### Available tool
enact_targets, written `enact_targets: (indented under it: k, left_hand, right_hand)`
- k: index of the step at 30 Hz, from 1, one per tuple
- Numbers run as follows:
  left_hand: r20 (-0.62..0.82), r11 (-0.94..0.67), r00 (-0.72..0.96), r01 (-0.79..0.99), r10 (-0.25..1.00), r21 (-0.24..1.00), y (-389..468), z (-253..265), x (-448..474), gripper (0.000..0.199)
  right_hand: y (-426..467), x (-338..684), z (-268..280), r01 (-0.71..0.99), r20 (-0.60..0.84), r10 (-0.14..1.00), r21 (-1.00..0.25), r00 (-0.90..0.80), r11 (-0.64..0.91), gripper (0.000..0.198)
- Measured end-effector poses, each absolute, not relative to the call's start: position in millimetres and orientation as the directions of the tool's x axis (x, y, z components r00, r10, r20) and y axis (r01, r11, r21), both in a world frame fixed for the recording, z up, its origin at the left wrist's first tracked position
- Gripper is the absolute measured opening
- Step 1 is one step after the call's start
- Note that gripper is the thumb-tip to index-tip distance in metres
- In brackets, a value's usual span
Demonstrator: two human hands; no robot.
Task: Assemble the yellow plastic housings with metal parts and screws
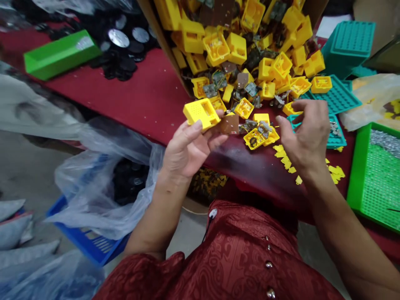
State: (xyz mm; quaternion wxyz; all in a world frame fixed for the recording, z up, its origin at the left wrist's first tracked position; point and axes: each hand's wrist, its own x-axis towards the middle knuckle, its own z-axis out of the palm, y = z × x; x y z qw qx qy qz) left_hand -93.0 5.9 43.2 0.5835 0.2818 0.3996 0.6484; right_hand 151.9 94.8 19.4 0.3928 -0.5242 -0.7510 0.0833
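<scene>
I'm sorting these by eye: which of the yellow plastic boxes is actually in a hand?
The yellow box with the perforated face, pinched in the left hand. The other yellow boxes lie in the pile.

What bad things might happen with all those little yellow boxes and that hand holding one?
The left hand pinches the yellow box by its edge only, with a brown board hanging beside it, so either might slip and drop off the red table. The open yellow piece near the right hand sits close to the table edge and might get knocked off.
</scene>
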Motion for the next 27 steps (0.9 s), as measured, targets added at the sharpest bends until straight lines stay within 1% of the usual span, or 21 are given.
enact_targets:
  k: [2,3,4,6,8,11,13,15,17,19,22,25,27]
  left_hand:
    - [-0.115,0.054,-0.080,-0.534,0.990,0.843,1.6,47.5,-85.4,0.065]
    - [-0.124,0.085,-0.037,-0.536,0.992,0.840,-0.7,49.9,-80.1,0.068]
    - [-0.131,0.112,0.004,-0.541,0.991,0.834,-3.0,52.5,-74.1,0.070]
    - [-0.147,0.178,0.100,-0.549,0.984,0.817,-7.5,58.0,-61.3,0.072]
    - [-0.157,0.244,0.201,-0.550,0.967,0.798,-10.9,62.3,-49.4,0.069]
    - [-0.173,0.314,0.300,-0.529,0.938,0.788,-12.8,63.8,-36.4,0.056]
    - [-0.193,0.338,0.325,-0.484,0.926,0.807,-11.6,61.5,-30.8,0.048]
    - [-0.224,0.358,0.335,-0.420,0.915,0.834,-8.8,57.6,-26.0,0.046]
    - [-0.264,0.385,0.339,-0.365,0.903,0.848,-5.5,52.8,-21.1,0.045]
    - [-0.306,0.418,0.343,-0.324,0.888,0.849,-2.3,48.1,-16.0,0.041]
    - [-0.351,0.444,0.329,-0.274,0.877,0.853,1.6,41.9,-9.9,0.033]
    - [-0.353,0.416,0.277,-0.218,0.894,0.883,4.3,36.0,-7.7,0.033]
    - [-0.331,0.371,0.228,-0.163,0.916,0.914,5.6,32.2,-7.9,0.039]
  right_hand:
    - [71.9,149.0,25.2,0.604,0.471,0.842,-0.600,-0.264,0.525,0.037]
    - [60.6,147.0,26.5,0.523,0.428,0.845,-0.664,-0.321,0.535,0.043]
    - [50.3,145.1,26.7,0.434,0.365,0.854,-0.744,-0.371,0.507,0.050]
    - [33.6,143.8,24.2,0.258,0.229,0.868,-0.894,-0.440,0.366,0.059]
    - [21.7,148.1,20.3,0.138,0.093,0.874,-0.974,-0.477,0.179,0.056]
    - [5.9,164.2,17.0,0.081,-0.089,0.871,-0.995,-0.483,-0.057,0.059]
    - [-5.4,177.9,17.5,0.074,-0.224,0.850,-0.974,-0.476,-0.215,0.061]
    - [-16.1,191.2,18.8,0.054,-0.321,0.830,-0.941,-0.457,-0.335,0.059]
    - [-24.0,202.9,19.4,0.020,-0.355,0.835,-0.923,-0.420,-0.383,0.054]
    - [-28.0,213.0,18.6,-0.005,-0.364,0.854,-0.919,-0.372,-0.393,0.050]
    - [-28.2,224.8,15.9,0.022,-0.369,0.872,-0.924,-0.321,-0.382,0.045]
    - [-24.9,232.3,14.4,0.047,-0.292,0.921,-0.956,-0.257,-0.290,0.035]
    - [-22.3,235.2,15.2,0.057,-0.207,0.955,-0.978,-0.211,-0.200,0.026]
